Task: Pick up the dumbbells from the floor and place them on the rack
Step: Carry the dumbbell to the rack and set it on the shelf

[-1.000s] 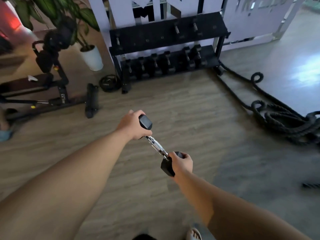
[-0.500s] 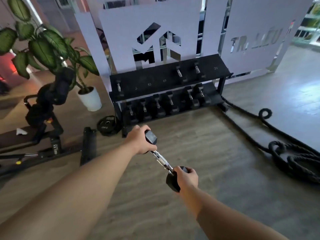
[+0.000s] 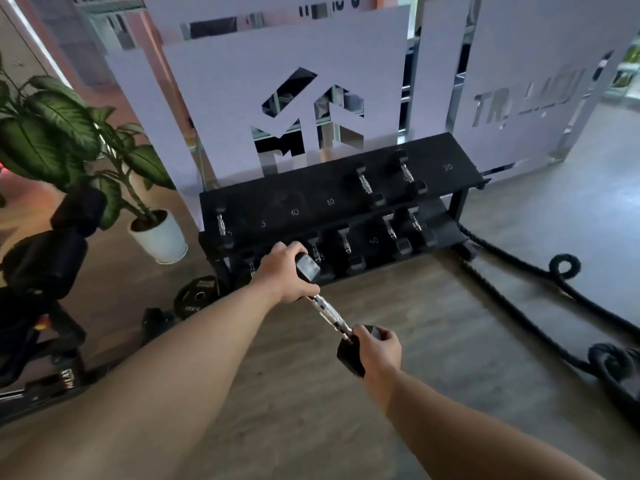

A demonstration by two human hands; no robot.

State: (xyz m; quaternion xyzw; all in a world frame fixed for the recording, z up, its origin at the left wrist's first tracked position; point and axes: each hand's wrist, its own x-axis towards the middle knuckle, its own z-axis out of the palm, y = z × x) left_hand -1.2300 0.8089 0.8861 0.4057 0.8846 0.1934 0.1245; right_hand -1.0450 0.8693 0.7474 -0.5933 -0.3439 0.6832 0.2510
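Note:
I carry one black hex dumbbell (image 3: 329,315) with a chrome handle in the air, slanting from upper left to lower right. My left hand (image 3: 285,273) grips its far head and my right hand (image 3: 375,349) grips its near head. Just beyond stands the black two-shelf rack (image 3: 311,206), with white weight numbers on its top shelf. The top shelf carries three dumbbells, one at the left end and two towards the right. Several more sit on the lower shelf. My left hand overlaps the lower shelf's left part.
A potted plant in a white pot (image 3: 161,239) stands left of the rack. A weight plate (image 3: 197,297) lies on the floor beside it, and a black bench machine (image 3: 41,271) fills the left. Thick black battle rope (image 3: 561,292) coils at the right. White partition panels stand behind the rack.
The view has lifted and come closer to the rack, which now looks larger and nearer. Both hands keep the same hold on the dumbbell, carried toward the rack.

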